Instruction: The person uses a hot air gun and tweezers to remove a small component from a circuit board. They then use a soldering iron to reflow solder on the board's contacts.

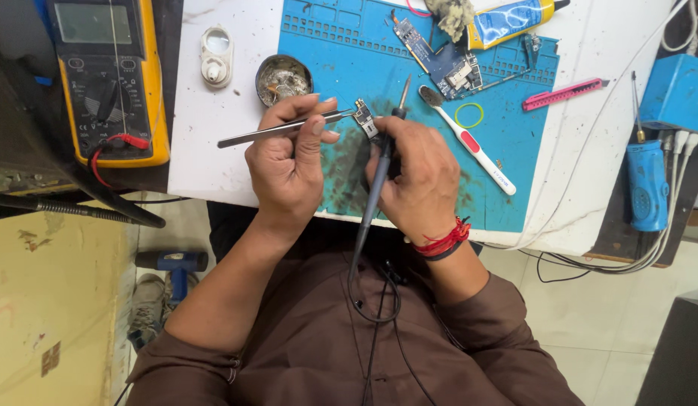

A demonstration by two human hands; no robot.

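Green circuit board (pixel 366 120) pinched in tweezers (pixel 285 126) over the blue mat (pixel 507 150)

Left hand (pixel 289 169) grips the tweezers, steadying the board; right hand (pixel 418 180) clasps the soldering iron (pixel 379 173) pen-fashion, tip beside it; toothbrush (pixel 469 141) and flux tin (pixel 284 78) lie near.

Your left hand (pixel 289 162) is raised in front of your chest, back of the hand toward the camera, fingers (pixel 308 113) curled and pinched shut with the thumb. Your right hand (pixel 420 180) sits just beside it, nearly touching, fingers folded in a closed pen-like grip, knuckles up. Both wrists are bent slightly inward, so the hands meet at the fingertips. Both forearms are bare to the elbow and run up from the lower frame, converging; brown sleeves are bunched at the elbows. A red thread band circles your right wrist.
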